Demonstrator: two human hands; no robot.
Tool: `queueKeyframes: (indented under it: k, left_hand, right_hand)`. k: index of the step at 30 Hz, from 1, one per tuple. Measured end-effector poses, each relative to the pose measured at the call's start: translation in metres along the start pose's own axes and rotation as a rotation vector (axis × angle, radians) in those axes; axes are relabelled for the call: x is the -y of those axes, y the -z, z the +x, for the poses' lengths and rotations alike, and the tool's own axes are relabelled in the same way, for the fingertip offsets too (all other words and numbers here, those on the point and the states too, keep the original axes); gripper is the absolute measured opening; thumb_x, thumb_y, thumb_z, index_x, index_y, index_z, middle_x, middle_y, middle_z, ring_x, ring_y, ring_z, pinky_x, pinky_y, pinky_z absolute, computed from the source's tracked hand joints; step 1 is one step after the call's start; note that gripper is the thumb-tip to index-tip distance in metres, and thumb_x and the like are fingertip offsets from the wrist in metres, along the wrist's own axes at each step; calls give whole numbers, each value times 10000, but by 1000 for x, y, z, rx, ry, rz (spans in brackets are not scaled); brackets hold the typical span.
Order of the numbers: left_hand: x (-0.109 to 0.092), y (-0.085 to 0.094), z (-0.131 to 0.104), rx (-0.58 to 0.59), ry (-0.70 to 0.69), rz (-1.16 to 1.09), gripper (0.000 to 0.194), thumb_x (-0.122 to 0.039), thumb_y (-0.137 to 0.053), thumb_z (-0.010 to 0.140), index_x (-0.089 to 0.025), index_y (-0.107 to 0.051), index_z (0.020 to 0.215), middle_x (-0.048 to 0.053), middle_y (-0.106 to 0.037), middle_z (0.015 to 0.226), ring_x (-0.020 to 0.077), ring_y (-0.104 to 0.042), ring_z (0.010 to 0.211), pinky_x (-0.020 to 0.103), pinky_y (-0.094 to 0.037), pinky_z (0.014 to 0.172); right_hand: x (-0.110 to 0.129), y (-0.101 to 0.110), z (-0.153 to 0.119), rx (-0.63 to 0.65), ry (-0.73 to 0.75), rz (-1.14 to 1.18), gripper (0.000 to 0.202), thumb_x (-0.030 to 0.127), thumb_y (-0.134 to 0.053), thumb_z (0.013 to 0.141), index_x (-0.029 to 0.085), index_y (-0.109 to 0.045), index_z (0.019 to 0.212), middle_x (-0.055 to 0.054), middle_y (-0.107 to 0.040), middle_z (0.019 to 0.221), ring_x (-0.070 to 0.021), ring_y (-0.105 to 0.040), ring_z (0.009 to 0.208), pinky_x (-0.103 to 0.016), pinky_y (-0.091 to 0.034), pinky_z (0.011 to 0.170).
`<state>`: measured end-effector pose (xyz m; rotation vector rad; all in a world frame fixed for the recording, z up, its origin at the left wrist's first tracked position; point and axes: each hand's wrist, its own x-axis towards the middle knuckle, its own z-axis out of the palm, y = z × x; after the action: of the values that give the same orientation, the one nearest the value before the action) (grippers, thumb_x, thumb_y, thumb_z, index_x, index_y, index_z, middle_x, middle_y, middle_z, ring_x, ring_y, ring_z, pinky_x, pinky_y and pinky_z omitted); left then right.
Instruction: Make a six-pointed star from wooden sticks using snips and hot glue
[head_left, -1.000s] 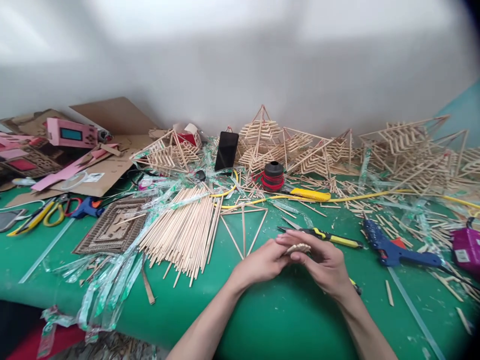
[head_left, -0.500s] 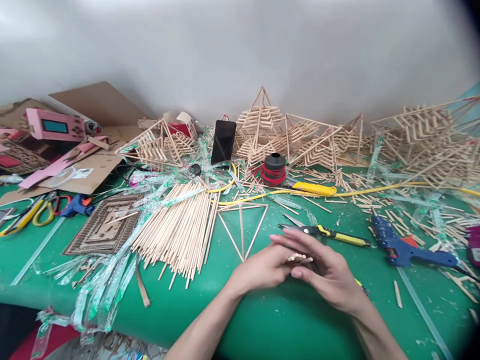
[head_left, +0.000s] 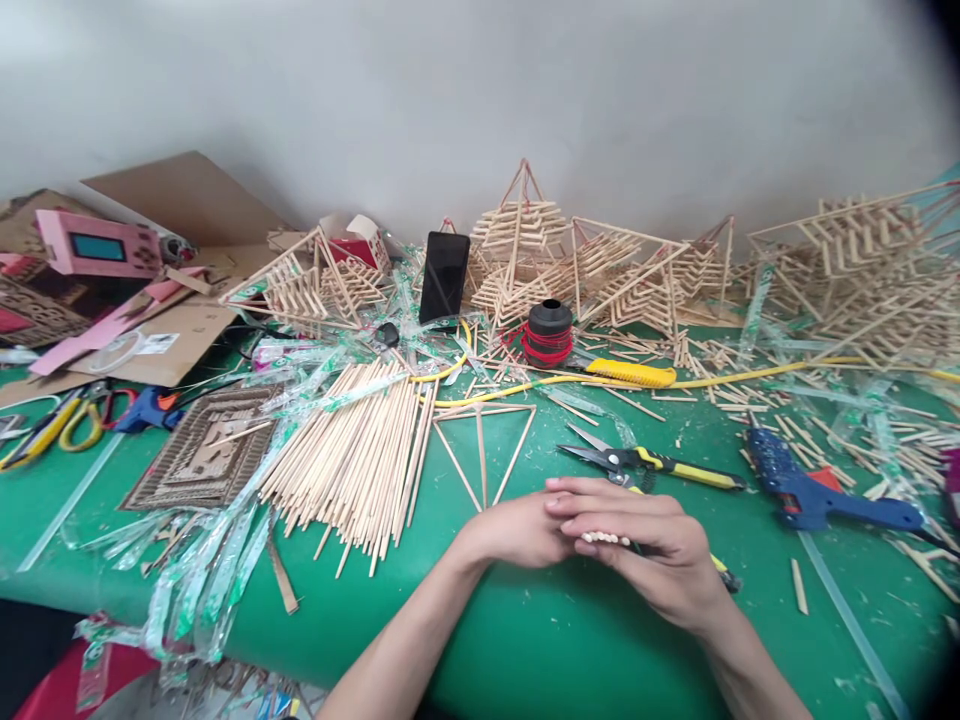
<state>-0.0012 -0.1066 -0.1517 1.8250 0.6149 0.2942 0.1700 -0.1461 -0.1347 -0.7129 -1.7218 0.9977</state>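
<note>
1. Widest of all, the green table spreads under everything, its near edge curving down on the left.
2. Along the back, there they are: stick models in a jumbled row against the wall, one peak rising above its neighbours.
3. Left of the hands lies a big pile of long sticks, fanned toward the near edge.
4. Centre stage, the right hand! It is closed on a bunch of sticks, fingers above and thumb below.
5. Meeting it, the left hand, its fingertips tucked behind the right; whether it grips anything, one cannot tell.
6. Just beyond the right hand, the scissors lie with blades apart, partly covered by that hand.
7. Over to the right rests a blue glue gun, nozzle pointing away.
8. Near the left wrist, a flat stick triangle with one stick down its middle.
9. Farther back, a yellow knife lies beside the yellow cord.
10. A dark phone leans upright, and a spool wound with red thread stands near it.
11. Smallest, the bunch of sticks: only pale ends show, lined up between right thumb and fingers.
</note>
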Motion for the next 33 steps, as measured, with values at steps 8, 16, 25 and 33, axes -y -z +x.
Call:
queueKeyframes:
  k: [8,16,25,33]
  left_hand:
    - [-12,-7,-9,-13,-2,-83,361,-281,-584,1001,-246,-685,1346,58,-606,1499,249,-511,1442,421,-347,1251]
    - [-64,13,-68,-277,1,104,316,-271,-550,1037,-215,-684,1317,75,-732,1305,201,-687,1217,301,-531,1068]
    - [-36,75,-70,-1033,-17,322,282,-342,-658,980,-207,-697,1225,68,-751,1245,197,-686,1193,369,-497,1103]
    - [-26,78,-61,-857,13,237,271,-416,-680,954,-177,-747,1064,70,-812,985,203,-773,945,325,-605,913]
  right_hand:
    - [3,-5,-10,-135,-93,71,223,194,-702,916,336,-821,1039,-35,-819,982,-297,-763,1064,-447,-654,920]
    - [34,29,-3,-576,-142,239,93,391,-717,914,325,-766,957,4,-663,630,-181,-689,592,-349,-630,585]
    - [21,64,16,-393,-218,-160,126,364,-646,963,285,-742,983,3,-581,654,-146,-540,559,-294,-459,492]
    - [-2,76,26,-374,-312,-303,319,535,-616,951,230,-707,926,12,-546,635,-121,-510,552,-243,-382,461]
